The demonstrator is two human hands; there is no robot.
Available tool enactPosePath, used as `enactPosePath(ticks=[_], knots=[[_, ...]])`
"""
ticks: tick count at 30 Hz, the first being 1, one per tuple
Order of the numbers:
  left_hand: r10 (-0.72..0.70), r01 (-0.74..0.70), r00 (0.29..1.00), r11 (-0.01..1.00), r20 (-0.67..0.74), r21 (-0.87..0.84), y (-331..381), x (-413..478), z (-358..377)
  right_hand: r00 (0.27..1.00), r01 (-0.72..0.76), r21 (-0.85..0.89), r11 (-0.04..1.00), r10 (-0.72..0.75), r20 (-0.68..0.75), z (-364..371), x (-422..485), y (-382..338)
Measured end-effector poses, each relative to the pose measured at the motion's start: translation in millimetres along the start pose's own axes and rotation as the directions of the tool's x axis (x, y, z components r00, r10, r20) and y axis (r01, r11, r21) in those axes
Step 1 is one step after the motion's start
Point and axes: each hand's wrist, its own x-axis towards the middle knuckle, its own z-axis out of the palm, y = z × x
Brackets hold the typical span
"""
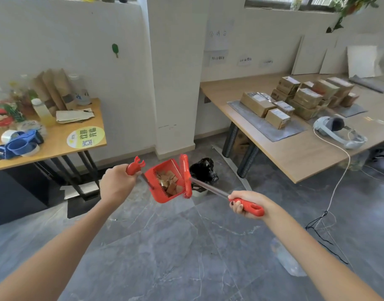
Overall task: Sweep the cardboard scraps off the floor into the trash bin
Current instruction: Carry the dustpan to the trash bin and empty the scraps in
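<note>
Grey floor (186,246) (tables (295,153) flanking) below dustpan (160,197)

Grey marble-patterned tiles covered the floor (186,246), and plain white walls (56,40) met a square white pillar (175,83) in the middle. A wooden desk (62,140) on black legs stood by the left wall. A longer wooden desk (295,153) ran along the right wall, under a window (273,1) where a green plant (347,9) trailed down.

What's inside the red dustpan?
Brown cardboard scraps lie piled in the dustpan. The broom lies across its right edge, so anything under it or beneath the pile cannot be seen.
</note>
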Motion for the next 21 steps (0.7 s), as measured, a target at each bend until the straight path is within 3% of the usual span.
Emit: enactPosePath(ticks=[9,21], knots=[[0.138,-0.138,0.990,0.990,0.012,0.032,45.1,76.9,25.1,0.999,0.045,0.053,0.998,-0.044,-0.030,-31.2,29.0,-61.9],[0.394,-0.417,0.907,0.891,0.151,0.178,89.1,216.0,98.3,0.939,0.099,-0.072,0.992,-0.117,-0.322,-37.2,97.2,-135.3]])
